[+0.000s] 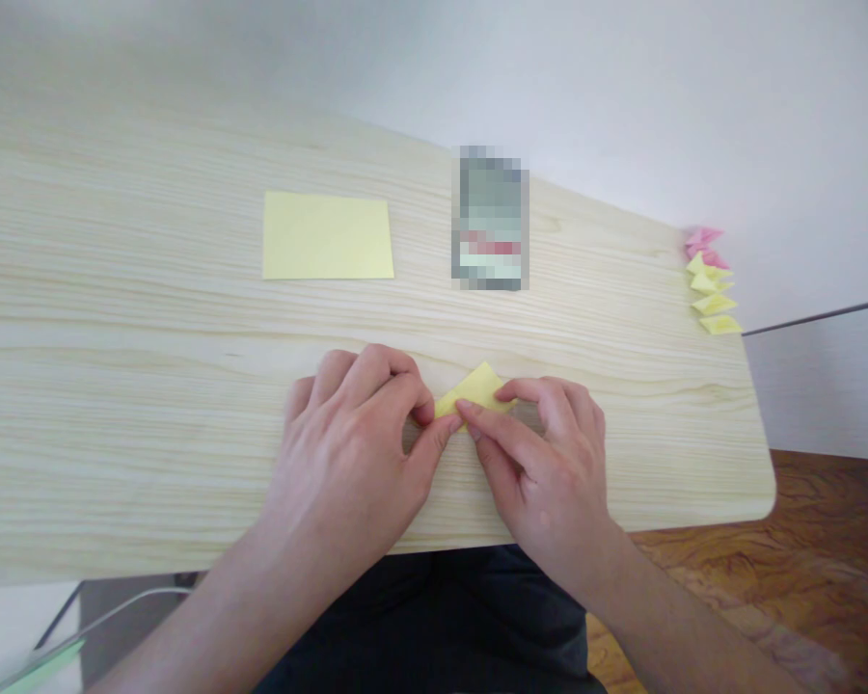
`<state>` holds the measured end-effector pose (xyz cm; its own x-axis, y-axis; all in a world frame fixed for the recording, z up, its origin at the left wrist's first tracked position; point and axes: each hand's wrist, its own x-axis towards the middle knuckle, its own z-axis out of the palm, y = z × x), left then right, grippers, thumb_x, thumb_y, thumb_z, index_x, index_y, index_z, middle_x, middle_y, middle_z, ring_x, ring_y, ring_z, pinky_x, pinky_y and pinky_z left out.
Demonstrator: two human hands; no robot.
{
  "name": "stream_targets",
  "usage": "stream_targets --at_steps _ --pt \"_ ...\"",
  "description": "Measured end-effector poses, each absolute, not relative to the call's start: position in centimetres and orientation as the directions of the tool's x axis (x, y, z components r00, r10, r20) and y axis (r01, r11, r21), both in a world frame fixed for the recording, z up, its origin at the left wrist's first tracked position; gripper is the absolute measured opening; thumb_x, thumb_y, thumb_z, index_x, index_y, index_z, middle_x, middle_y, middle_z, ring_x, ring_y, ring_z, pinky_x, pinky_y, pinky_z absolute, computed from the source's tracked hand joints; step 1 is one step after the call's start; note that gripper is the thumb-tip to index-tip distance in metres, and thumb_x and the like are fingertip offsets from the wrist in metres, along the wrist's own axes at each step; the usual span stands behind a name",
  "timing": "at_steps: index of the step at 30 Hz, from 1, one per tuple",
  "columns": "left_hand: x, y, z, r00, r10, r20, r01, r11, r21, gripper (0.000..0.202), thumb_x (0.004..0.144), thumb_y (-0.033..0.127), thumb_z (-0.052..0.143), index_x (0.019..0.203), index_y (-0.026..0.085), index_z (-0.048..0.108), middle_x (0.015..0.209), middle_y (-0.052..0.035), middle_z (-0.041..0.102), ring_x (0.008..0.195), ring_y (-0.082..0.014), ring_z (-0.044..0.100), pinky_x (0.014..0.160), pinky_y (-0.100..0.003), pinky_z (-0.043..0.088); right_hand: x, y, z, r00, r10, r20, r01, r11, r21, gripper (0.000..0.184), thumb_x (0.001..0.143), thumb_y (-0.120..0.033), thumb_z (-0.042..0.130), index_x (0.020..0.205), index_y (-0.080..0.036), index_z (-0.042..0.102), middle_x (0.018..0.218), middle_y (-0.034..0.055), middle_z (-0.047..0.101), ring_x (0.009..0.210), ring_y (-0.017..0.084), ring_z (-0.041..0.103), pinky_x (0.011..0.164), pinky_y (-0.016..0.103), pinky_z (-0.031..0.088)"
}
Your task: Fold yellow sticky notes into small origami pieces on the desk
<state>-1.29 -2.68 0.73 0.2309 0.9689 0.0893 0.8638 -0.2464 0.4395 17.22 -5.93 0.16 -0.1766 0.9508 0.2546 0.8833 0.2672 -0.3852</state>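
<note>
Forearms [221, 607], both hands' fingers [506, 431] gripping folded yellow paper [481, 385], corner pointing away, long axis crosswise

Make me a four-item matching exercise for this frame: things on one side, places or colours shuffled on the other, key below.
1. Pink folded paper
2. Yellow paper nearest the person
3. Flat yellow rectangle
4. Pixelated object

A. Left of item 4
B. Grey-green, red band
C. Table's right end
D. Touched by left hand and right hand

1-C, 2-D, 3-A, 4-B
</note>
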Motion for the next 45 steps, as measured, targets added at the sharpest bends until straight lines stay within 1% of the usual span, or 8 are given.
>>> stream_targets --at_steps 6,10,18,22,26,32,40,45 --pt "-1.6 -2.7 0.7 0.241 0.967 0.085 0.862 -0.254 0.439 0.014 0.091 0.039 0.062 0.096 0.025 0.063 0.113 -0.0059 0.064 0.105 -0.0305 0.054 0.090 -0.048 0.042 17.3 -5.9 0.2 -0.177 0.953 0.247 0.887 0.263 -0.379 0.025 0.095 -0.029 0.066 0.115 -0.041 0.075 0.118 0.0050 0.062 0.113 0.028 0.052 0.099 0.051 0.040" --pt "-2.0 -2.7 0.8 0.284 0.956 0.077 0.838 -0.286 0.464 0.015 0.093 0.035 0.058 0.105 0.030 0.067 0.120 -0.0025 0.064 0.109 -0.0297 0.054 0.090 -0.047 0.042 17.2 -6.0 0.1 -0.173 0.952 0.253 0.888 0.261 -0.378 0.025 0.095 -0.029 0.066 0.116 -0.041 0.075 0.119 0.0048 0.062 0.114 0.028 0.051 0.100 0.051 0.039" --pt "-2.6 -2.6 0.6 0.330 0.940 0.088 0.813 -0.330 0.479 0.021 0.095 0.035 0.056 0.107 0.037 0.073 0.123 0.0002 0.063 0.111 -0.0282 0.054 0.095 -0.047 0.042 17.6 -6.1 0.2 -0.185 0.959 0.216 0.893 0.256 -0.371 0.027 0.098 -0.032 0.062 0.122 -0.042 0.072 0.122 0.0040 0.061 0.115 0.027 0.050 0.101 0.050 0.037" --pt "-2.9 -2.0 0.7 0.356 0.927 0.117 0.808 -0.368 0.460 0.023 0.096 0.036 0.056 0.107 0.037 0.075 0.123 -0.0020 0.063 0.113 -0.0281 0.054 0.096 -0.047 0.042 18.3 -5.6 -0.1 -0.238 0.943 0.234 0.870 0.314 -0.381 0.028 0.097 -0.033 0.063 0.123 -0.041 0.072 0.118 0.0045 0.061 0.113 0.026 0.051 0.101 0.049 0.039" --pt "-3.1 -1.2 0.9 0.402 0.905 0.137 0.801 -0.420 0.427 0.024 0.096 0.034 0.057 0.103 0.040 0.078 0.121 -0.0026 0.064 0.110 -0.0284 0.054 0.093 -0.048 0.043 19.3 -4.9 0.1 -0.317 0.916 0.247 0.826 0.394 -0.403 0.023 0.095 -0.033 0.066 0.116 -0.036 0.076 0.114 0.0052 0.062 0.112 0.026 0.053 0.101 0.049 0.042" --pt "-2.5 -0.5 0.6 0.400 0.890 0.219 0.782 -0.456 0.424 0.029 0.096 0.027 0.054 0.102 0.038 0.080 0.110 -0.0050 0.066 0.105 -0.0272 0.054 0.090 -0.047 0.041 20.3 -4.4 1.0 -0.502 0.835 0.226 0.736 0.550 -0.395 0.036 0.089 -0.024 0.067 0.124 -0.031 0.070 0.141 0.0049 0.059 0.135 0.030 0.045 0.112 0.054 0.036" --pt "-2.0 -0.8 0.2 0.397 0.888 0.231 0.753 -0.459 0.472 0.032 0.096 0.021 0.052 0.103 0.036 0.080 0.103 -0.0039 0.068 0.101 -0.0253 0.054 0.091 -0.045 0.041 21.5 -4.0 0.9 -0.552 0.797 0.247 0.636 0.593 -0.493 0.051 0.076 -0.015 0.066 0.126 -0.025 0.067 0.138 0.0069 0.063 0.135 0.030 0.050 0.115 0.055 0.037" --pt "-2.0 -0.6 0.3 0.399 0.891 0.217 0.749 -0.453 0.484 0.032 0.096 0.021 0.051 0.103 0.034 0.080 0.104 -0.0044 0.069 0.101 -0.0254 0.055 0.090 -0.045 0.042 22.2 -4.0 1.0 -0.523 0.807 0.276 0.620 0.582 -0.527 0.043 0.086 -0.009 0.059 0.124 -0.028 0.068 0.137 0.0066 0.063 0.132 0.026 0.054 0.112 0.054 0.043"
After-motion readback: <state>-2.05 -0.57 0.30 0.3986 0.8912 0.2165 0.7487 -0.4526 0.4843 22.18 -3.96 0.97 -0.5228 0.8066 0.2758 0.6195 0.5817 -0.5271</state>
